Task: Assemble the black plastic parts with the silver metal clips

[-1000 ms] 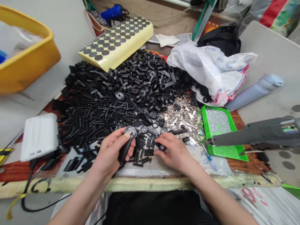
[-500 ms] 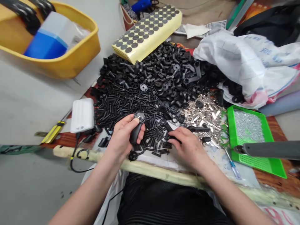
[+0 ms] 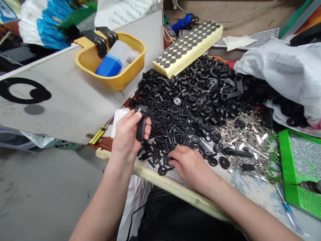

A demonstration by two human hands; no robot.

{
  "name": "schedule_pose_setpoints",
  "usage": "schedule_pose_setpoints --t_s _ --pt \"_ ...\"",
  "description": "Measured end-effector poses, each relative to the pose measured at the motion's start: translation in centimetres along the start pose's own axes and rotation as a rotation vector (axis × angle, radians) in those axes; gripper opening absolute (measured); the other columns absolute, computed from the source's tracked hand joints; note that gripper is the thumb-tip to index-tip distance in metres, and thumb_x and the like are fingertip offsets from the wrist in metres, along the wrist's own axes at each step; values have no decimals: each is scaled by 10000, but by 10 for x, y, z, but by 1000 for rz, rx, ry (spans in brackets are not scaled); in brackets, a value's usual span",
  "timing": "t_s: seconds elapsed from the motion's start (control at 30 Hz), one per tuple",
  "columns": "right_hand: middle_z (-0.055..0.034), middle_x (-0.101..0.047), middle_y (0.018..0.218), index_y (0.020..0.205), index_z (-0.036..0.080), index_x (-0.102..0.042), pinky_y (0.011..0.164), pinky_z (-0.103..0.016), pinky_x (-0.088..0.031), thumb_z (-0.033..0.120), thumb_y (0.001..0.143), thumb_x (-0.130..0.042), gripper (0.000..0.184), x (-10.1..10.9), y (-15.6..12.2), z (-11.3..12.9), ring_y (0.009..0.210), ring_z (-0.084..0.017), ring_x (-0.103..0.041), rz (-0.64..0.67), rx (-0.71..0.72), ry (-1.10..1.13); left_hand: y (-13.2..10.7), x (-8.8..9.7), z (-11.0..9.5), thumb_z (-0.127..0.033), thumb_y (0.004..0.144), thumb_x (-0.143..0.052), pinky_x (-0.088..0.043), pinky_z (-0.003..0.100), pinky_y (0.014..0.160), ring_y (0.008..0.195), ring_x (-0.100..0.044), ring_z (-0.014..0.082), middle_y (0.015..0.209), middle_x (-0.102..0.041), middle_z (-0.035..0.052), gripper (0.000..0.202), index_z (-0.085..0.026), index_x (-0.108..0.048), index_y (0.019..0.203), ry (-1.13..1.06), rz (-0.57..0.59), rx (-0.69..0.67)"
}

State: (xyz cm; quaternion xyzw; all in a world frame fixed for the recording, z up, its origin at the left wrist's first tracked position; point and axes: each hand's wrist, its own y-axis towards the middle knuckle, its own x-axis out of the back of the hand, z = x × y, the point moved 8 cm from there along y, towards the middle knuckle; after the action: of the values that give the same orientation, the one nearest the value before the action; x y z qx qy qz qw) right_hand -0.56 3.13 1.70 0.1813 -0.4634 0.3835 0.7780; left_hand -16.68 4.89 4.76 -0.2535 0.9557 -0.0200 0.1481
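My left hand (image 3: pixel 126 130) is closed around a black plastic crank handle (image 3: pixel 141 129). The handle's round, ridged head faces up, and my thumb presses near a small shiny metal piece (image 3: pixel 139 109) on it. Lower and to the right, my right hand (image 3: pixel 189 164) has its thumb and fingertips bent together at the near edge of a heap of small black ribbed pins (image 3: pixel 156 154). Whether a pin is between those fingertips is hidden. A black toothed ring (image 3: pixel 162 170) lies just left of them, and a flat black handle (image 3: pixel 204 147) lies beyond.
Black tubular parts (image 3: pixel 185 80) are heaped behind, under a yellow sticker stack (image 3: pixel 190 47). Metal clips (image 3: pixel 248 140) and a green tray (image 3: pixel 288 167) lie right, near a screwdriver (image 3: pixel 288 211). A yellow bin (image 3: pixel 110 83), white power bank (image 3: pixel 119 117) and yellow cutter (image 3: pixel 98 134) are left.
The view has turned left, bringing more of the white panel into sight. My left hand has moved left with the crank handle, in front of the power bank. My right hand has shifted left along the pins.
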Motion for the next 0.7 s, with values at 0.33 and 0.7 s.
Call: schedule_pose_setpoints --t_s 0.33,0.7 --pt "-41 -667 873 900 189 -708 781 -282 -495 120 855 -599 137 2 0 -11 820 -168 -644 -54 -50 190 -6 1 26 -248 689 -637 -366 171 300 376 -477 85 555 -607 -27 226 -155 -524 861 -24 35 133" --pt "52 -638 749 970 182 -706 549 -87 -424 192 768 -735 204 -45 -29 93 567 -36 -547 519 304 841 -12 8 34 -241 680 -631 -360 177 311 369 -486 82 562 -607 -28 193 -157 -526 817 -11 0 121"
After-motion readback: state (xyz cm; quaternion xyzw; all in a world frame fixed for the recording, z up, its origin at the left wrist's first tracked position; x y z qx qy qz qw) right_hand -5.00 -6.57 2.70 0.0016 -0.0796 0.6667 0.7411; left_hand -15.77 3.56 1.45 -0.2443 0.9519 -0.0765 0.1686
